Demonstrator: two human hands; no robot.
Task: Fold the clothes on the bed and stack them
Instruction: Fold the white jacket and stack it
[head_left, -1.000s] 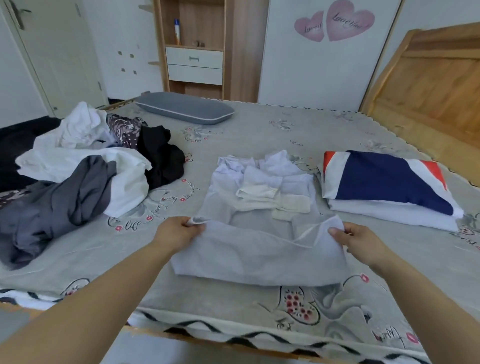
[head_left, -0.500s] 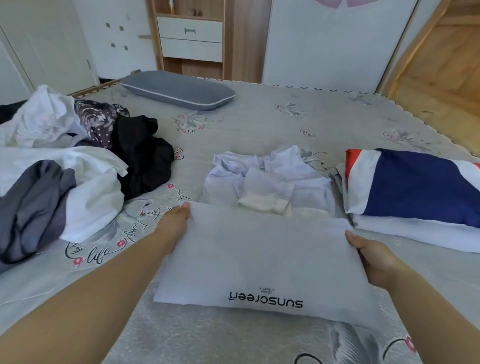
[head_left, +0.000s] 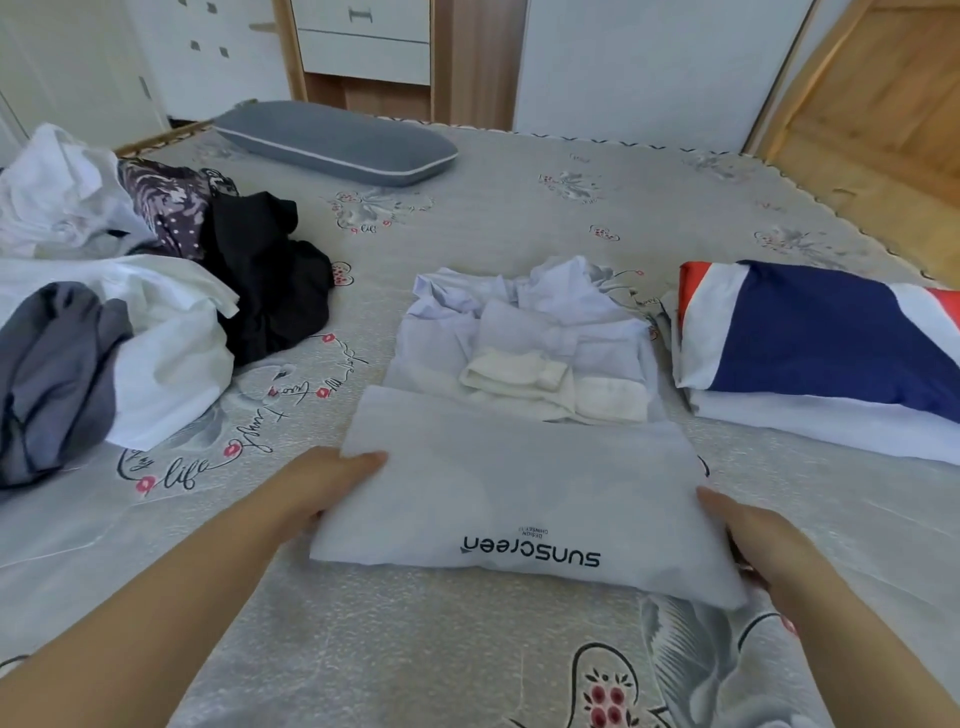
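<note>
Head view shows a pale lilac garment (head_left: 498, 499) lying on the bed (head_left: 519, 208), its near part folded over the rest so that black lettering faces up, upside down to the camera: "sunscreen", with a smaller line beside it that looks like "DESIGN" and a second word too small to read. The bed cover carries cursive script near the left forearm; "life" can be read. The left hand (head_left: 332, 483) grips the left edge of the fold, thumb on top and fingers under the cloth. The right hand (head_left: 748, 540) grasps the right edge in the same way, thumb on top. Beyond the fold the garment's crumpled sleeves and cream cuffs lie bunched. To the left sits the pile of unfolded clothes (head_left: 119, 312), white, grey, black and patterned. To the right lies a folded navy, white and red garment (head_left: 810, 343) on a folded white piece. A grey pillow (head_left: 337, 143) rests at the far edge. Compared with half a second ago, both hands have slid along the side edges toward the person, and the lettering sits nearer the camera.
</note>
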